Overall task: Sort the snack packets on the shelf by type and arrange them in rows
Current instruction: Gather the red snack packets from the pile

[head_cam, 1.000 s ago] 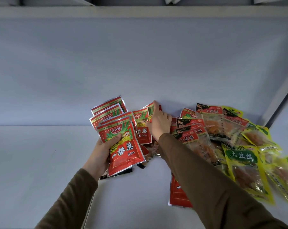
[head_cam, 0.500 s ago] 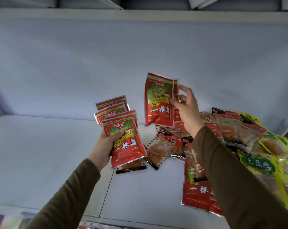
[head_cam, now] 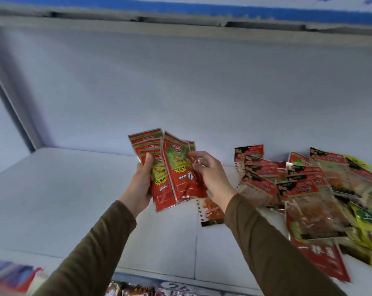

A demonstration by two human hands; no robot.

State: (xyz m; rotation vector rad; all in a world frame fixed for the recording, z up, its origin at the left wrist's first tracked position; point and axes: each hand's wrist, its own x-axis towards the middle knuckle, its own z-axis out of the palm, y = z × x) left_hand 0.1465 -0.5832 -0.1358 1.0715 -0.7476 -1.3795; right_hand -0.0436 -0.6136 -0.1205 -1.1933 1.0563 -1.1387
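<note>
Above the shelf (head_cam: pixel 78 201), left hand (head_cam: pixel 140 184) grips a fan of red packets (head_cam: pixel 159 167); right hand (head_cam: pixel 210 176) pinches another red packet (head_cam: pixel 182 174), likely light, slippery foil best held by edges.

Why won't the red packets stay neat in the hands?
The red packets look glossy, so probably slippery; they already fan out unevenly in the left hand. Their crinkled lower edges suggest they are thin and floppy. The right hand pinches one by its edge, so likely light.

One close, slightly blurred head view faces forward into the shelf (head_cam: pixel 74 210).
</note>
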